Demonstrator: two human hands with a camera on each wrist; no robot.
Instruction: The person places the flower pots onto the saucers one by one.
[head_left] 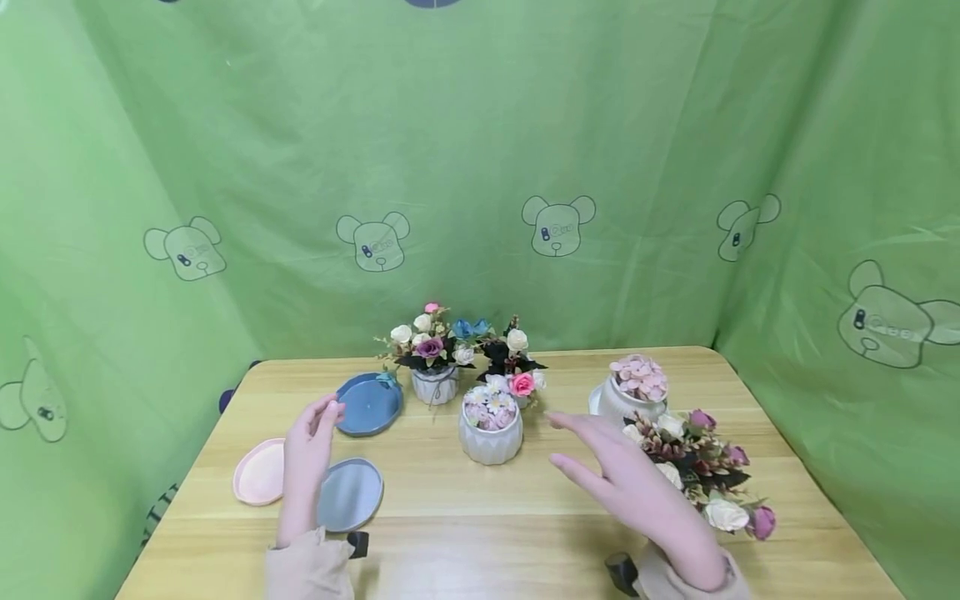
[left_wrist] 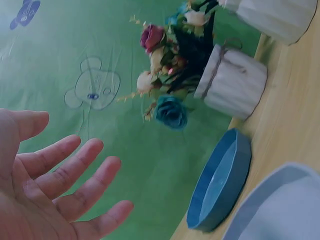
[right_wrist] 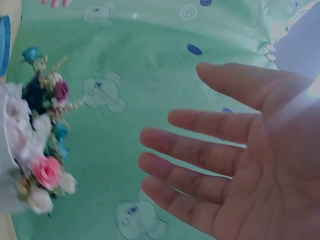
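Observation:
My left hand [head_left: 310,446] is raised over the left part of the table, fingers spread and nothing in them, as the left wrist view shows. Near it lie a dark blue plate [head_left: 369,405], a grey-blue plate [head_left: 350,495] and a pink plate [head_left: 260,473], which the hand partly covers. My right hand [head_left: 626,483] hovers at the right with fingers extended and an empty palm. Between the hands stands a white ribbed pot [head_left: 491,444] of small pale flowers. Beside the right hand is a bunch of white and purple roses [head_left: 697,467], its lower part hidden behind the hand.
Farther back stand a white pot tied with string [head_left: 435,387], holding mixed flowers, and another arrangement with a pink rose [head_left: 522,383]. A white pot of pink hydrangea-like blooms [head_left: 637,383] is at the back right. Green curtains [head_left: 480,167] enclose the wooden table [head_left: 465,542].

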